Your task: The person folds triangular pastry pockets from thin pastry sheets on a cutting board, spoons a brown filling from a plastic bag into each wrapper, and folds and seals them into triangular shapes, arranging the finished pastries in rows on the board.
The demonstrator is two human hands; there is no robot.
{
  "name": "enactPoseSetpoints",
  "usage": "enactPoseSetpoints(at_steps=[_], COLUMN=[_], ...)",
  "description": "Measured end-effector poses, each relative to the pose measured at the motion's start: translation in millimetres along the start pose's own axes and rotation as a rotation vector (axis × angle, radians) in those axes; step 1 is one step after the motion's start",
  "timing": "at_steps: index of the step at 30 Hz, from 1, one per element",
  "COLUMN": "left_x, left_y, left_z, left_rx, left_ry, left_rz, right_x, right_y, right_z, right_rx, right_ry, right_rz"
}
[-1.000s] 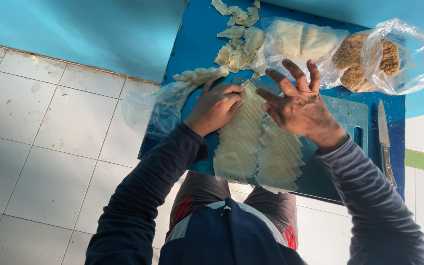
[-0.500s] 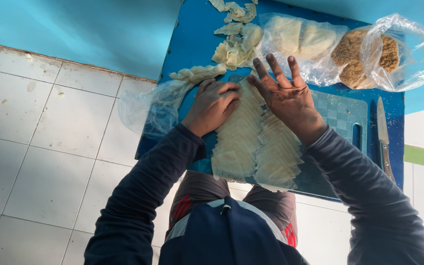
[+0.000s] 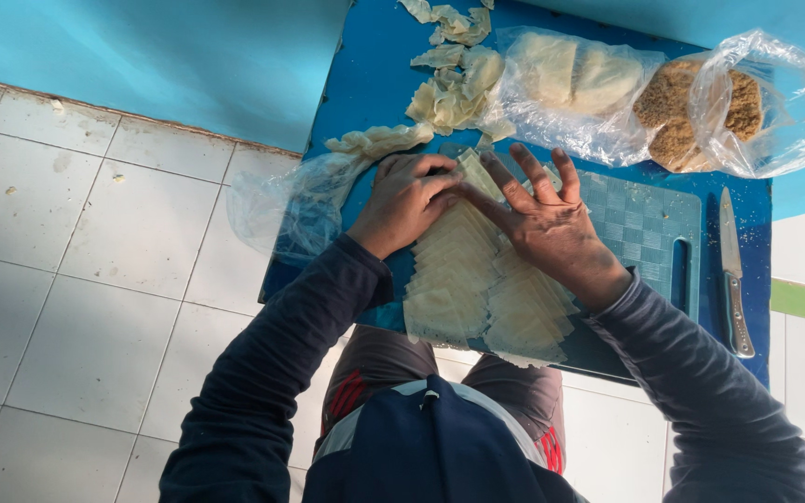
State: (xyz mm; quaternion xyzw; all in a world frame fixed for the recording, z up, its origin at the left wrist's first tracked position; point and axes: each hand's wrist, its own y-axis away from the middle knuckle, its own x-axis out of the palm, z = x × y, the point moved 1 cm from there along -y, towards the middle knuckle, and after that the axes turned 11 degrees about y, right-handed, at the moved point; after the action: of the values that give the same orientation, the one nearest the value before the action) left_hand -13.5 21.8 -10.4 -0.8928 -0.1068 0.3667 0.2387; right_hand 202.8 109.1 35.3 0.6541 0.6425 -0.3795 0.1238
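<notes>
Bags: we note a clear bag (image 3: 575,88) holding pale dough sheets, and a second bag (image 3: 747,102) with a brown crumbly filling; both lie at the table's (image 3: 365,84) far edge.
Loose scraps: pale dough trimmings (image 3: 449,93) just left of the bags.
Board: teal cutting board (image 3: 645,228), knife (image 3: 733,270) beside it.
Wrappers: two overlapping rows of wrapper squares (image 3: 463,279) on the board.
Left hand (image 3: 402,200): fingers curled, pinching a square at the row's top.
Right hand (image 3: 552,228): open, fingers spread, flat on the rows, gripping nothing.
</notes>
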Motion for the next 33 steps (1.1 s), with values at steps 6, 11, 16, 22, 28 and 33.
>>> enactPoseSetpoints(at_steps=[6, 11, 16, 22, 28, 33], left_x=[2, 2, 3, 5, 4, 2], left_y=[1, 1, 0, -2, -2, -1], left_z=[0, 2, 3, 4, 4, 1], left_rx=[-0.038, -0.014, -0.008, -0.024, -0.010, -0.007], left_ry=[0.010, -0.012, -0.031, -0.049, -0.054, -0.043], left_rz=[0.013, 0.013, 0.027, 0.051, 0.051, 0.050], right_x=[-6, -12, -3, 15, 36, 49], right_y=[0, -5, -10, -11, -16, -21], right_z=[-9, -2, -4, -4, -13, -17], right_rx=[0.006, -0.034, -0.019, 0.005, 0.002, 0.028], right_ry=[0.042, -0.011, -0.008, -0.024, 0.004, -0.045], right_rz=[0.037, 0.023, 0.027, 0.078, 0.094, 0.080])
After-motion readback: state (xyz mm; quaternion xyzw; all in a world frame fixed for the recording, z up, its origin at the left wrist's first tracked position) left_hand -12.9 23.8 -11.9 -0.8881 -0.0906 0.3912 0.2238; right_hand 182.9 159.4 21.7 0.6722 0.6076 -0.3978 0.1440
